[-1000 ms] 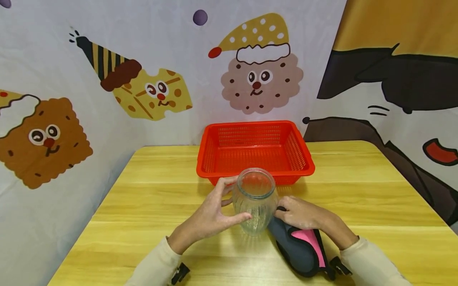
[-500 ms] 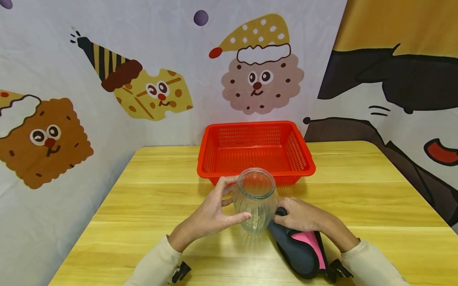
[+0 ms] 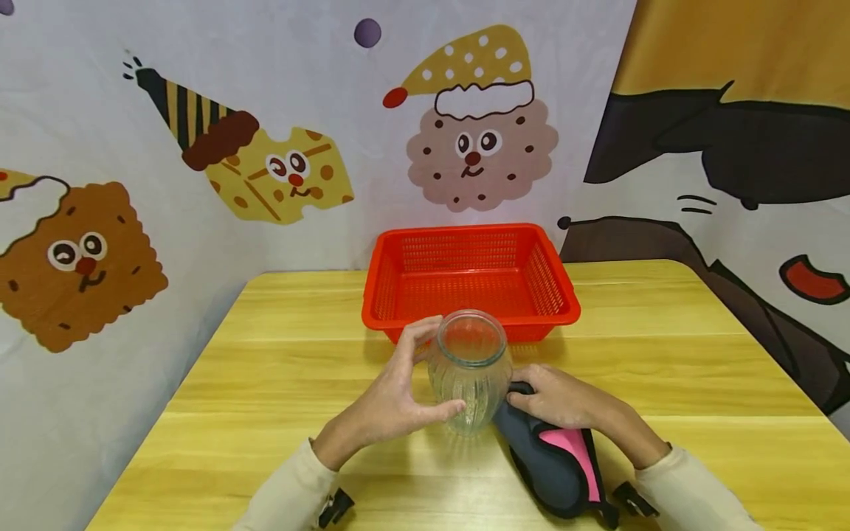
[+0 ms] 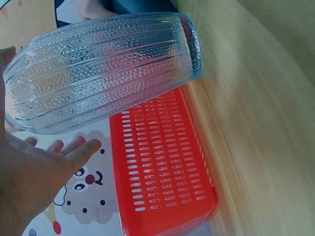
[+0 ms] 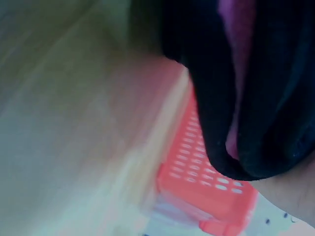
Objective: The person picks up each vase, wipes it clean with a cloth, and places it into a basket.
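Observation:
Upright on the table stands a clear ribbed glass vase (image 3: 473,387), just in front of the red basket. My left hand (image 3: 393,402) is spread beside it, thumb at its front and fingers at its far left. In the left wrist view the fingers of my left hand (image 4: 42,179) extend past the vase (image 4: 98,73), with a visible gap. My right hand (image 3: 564,397) pinches the upper end of a soft dark grey pouch-like thing (image 3: 551,472) with black trim and a pink panel. It lies right of the vase; its exact kind is unclear, and the right fingertips are partly hidden.
A red perforated plastic basket (image 3: 465,284) stands behind the vase, at the table's back edge. The wooden table (image 3: 265,383) extends to both sides. Behind it hangs a cloth (image 3: 385,147) printed with cartoon figures. A black clip (image 3: 337,507) sits by the left cuff.
The left fingers have loosened slightly, and the gap between palm and vase has widened. The right hand still grips the pouch-like thing. The whole view has shifted slightly.

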A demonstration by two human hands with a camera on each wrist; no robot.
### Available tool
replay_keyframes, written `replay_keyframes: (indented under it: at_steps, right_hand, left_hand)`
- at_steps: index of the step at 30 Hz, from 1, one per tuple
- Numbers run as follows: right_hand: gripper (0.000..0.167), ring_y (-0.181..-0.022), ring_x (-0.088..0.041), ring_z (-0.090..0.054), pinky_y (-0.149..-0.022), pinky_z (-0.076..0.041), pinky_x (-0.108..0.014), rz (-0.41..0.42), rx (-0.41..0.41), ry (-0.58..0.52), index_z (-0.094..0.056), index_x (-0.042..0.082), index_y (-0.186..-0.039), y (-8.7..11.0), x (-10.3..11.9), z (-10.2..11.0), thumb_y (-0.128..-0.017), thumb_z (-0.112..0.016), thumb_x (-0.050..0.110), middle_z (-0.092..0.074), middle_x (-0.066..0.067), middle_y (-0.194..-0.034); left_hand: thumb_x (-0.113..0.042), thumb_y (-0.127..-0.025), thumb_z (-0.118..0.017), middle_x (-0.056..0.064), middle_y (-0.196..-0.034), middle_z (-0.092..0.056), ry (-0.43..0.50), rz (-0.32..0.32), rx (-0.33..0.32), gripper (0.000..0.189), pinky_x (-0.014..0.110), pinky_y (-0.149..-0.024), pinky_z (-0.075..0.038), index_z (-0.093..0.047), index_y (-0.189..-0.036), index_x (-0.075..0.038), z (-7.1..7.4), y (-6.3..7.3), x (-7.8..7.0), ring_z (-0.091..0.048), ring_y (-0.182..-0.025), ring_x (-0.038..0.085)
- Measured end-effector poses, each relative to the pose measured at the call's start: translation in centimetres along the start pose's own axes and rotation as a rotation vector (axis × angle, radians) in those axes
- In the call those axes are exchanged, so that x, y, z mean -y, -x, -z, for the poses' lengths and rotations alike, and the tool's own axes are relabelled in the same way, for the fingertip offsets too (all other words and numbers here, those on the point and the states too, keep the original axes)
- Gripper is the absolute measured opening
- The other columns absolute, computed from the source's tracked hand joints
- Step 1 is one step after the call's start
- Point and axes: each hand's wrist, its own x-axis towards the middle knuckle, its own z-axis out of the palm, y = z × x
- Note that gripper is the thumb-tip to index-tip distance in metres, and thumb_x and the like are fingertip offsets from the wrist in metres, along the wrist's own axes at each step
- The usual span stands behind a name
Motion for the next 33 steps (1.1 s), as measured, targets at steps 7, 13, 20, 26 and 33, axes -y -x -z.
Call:
replay_keyframes:
  at_steps: [7, 13, 20, 26, 33]
  right_hand:
    - [0.034, -0.099, -0.014, -0.061, -0.087, -0.052, -0.042, -0.040, -0.107, 0.060, -0.067, 0.016, -0.135, 1.5, 2.2, 3.4, -0.102, -0.059, 0.015, -0.067, 0.004, -0.118]
    - [0.040, -0.087, -0.018, -0.058, -0.071, -0.053, -0.036, 0.011, -0.283, 0.050, -0.063, 0.020, -0.141, 2.0, 4.8, 5.3, -0.102, -0.061, 0.015, -0.064, 0.000, -0.126]
    - [0.040, -0.120, -0.022, -0.061, -0.099, -0.049, -0.055, 0.138, -0.424, 0.094, -0.063, 0.020, -0.141, 1.2, 5.4, 5.1, -0.102, -0.060, 0.012, -0.064, 0.002, -0.134]
    - [0.041, -0.126, -0.019, -0.058, -0.104, -0.046, -0.052, 0.227, -0.428, 0.076, -0.063, 0.020, -0.141, 0.3, 5.0, 4.5, -0.102, -0.059, 0.008, -0.062, 0.006, -0.136]
    - [0.043, -0.128, -0.017, -0.056, -0.108, -0.042, -0.029, 0.265, -0.377, -0.053, -0.060, 0.019, -0.144, -0.1, 4.2, 4.0, -0.104, -0.055, 0.004, -0.061, 0.007, -0.139]
  left_hand:
    - [-0.030, -0.076, -0.093, -0.005, -0.156, -0.029, -0.063, 0.001, -0.065, 0.106, 0.042, -0.112, -0.039, -0.022, -0.155, -0.026, -0.6, 0.2, -0.2, -0.036, -0.141, 0.015]
    - [-0.036, -0.072, -0.095, -0.007, -0.151, -0.035, -0.107, 0.017, -0.123, 0.108, 0.039, -0.108, -0.044, -0.026, -0.153, -0.024, -0.9, 0.2, -0.4, -0.040, -0.137, 0.013]
    - [-0.041, -0.073, -0.094, 0.003, -0.143, -0.045, -0.166, -0.015, -0.110, 0.100, 0.037, -0.098, -0.052, -0.036, -0.150, -0.016, -0.9, 0.0, -0.4, -0.048, -0.130, 0.015]
    - [-0.031, -0.072, -0.096, 0.005, -0.135, -0.049, -0.102, -0.041, -0.109, 0.097, 0.039, -0.097, -0.053, -0.039, -0.148, -0.009, -0.8, -0.1, -0.4, -0.052, -0.126, 0.021]
    - [-0.027, -0.071, -0.096, 0.007, -0.135, -0.049, -0.096, -0.054, -0.101, 0.096, 0.040, -0.094, -0.054, -0.040, -0.146, -0.008, -0.8, -0.1, -0.3, -0.053, -0.127, 0.025]
